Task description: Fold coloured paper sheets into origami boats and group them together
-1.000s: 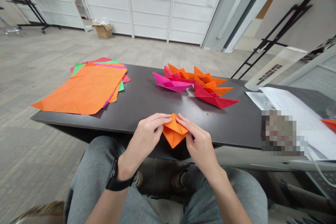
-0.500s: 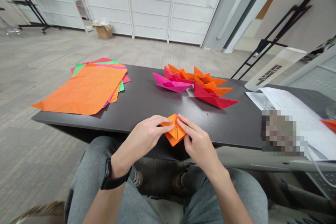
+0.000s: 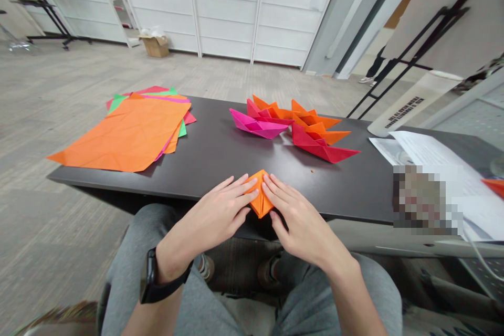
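A small diamond of folded orange paper (image 3: 260, 200) lies at the table's near edge, a vertical crease down its middle. My left hand (image 3: 221, 209) rests its outstretched fingers on the diamond's left half, with the thumb off to the side. On the right half lie the straightened fingers of my right hand (image 3: 301, 215), its thumb also apart from the paper. Both hands are open and press the paper from above, covering its left and right corners. Beyond them stand several folded paper boats, among them a magenta boat (image 3: 258, 125) and a red boat (image 3: 325, 146).
A stack of coloured paper sheets (image 3: 129, 131), orange on top, covers the left end of the dark table (image 3: 212, 157). White printed papers (image 3: 429, 155), a blurred-out object (image 3: 423, 199) and a white cylinder (image 3: 413, 105) occupy the right. A person's legs (image 3: 376, 65) show far behind.
My fingers have flattened onto the orange paper and the thumbs have come away from it. The diamond looks flatter and narrower. A person's legs have appeared in the background at right.
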Demonstrator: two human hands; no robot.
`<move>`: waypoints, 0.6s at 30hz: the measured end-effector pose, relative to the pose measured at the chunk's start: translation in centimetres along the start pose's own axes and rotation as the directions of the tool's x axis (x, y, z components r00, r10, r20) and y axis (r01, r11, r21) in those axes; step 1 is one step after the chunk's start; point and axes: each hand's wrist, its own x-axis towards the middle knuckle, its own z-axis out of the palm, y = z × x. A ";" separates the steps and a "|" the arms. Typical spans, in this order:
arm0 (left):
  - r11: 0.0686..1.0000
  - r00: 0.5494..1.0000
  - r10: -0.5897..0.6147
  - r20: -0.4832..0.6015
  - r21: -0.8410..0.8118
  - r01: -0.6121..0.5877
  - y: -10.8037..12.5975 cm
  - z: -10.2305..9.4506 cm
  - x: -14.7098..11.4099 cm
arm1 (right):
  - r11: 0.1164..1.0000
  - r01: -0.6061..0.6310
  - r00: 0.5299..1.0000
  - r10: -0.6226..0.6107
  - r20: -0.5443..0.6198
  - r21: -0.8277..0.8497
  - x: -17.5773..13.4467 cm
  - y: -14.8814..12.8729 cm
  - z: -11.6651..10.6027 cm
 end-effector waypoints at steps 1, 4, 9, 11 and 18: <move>1.000 1.000 -0.006 0.008 0.009 0.006 0.3 0.0 -0.2 | 1.000 -0.007 1.000 0.008 0.021 -0.022 -0.1 0.0 0.0; 0.998 0.998 -0.017 0.058 0.059 0.013 1.4 0.0 -0.8 | 0.997 -0.013 0.997 0.018 0.074 -0.077 -0.2 0.2 -0.1; 0.995 0.991 -0.059 0.119 0.084 0.049 2.5 0.0 -1.0 | 0.990 -0.002 0.992 0.020 0.121 -0.142 -0.3 -0.2 -0.1; 0.995 0.990 -0.068 0.125 0.077 0.058 2.6 0.0 -0.9 | 0.987 -0.004 0.992 0.025 0.127 -0.162 -0.4 -1.1 -0.1; 0.997 0.989 -0.047 0.139 0.072 0.037 2.4 -0.3 -1.0 | 0.991 -0.037 0.979 0.062 0.195 -0.126 -0.2 -2.8 0.1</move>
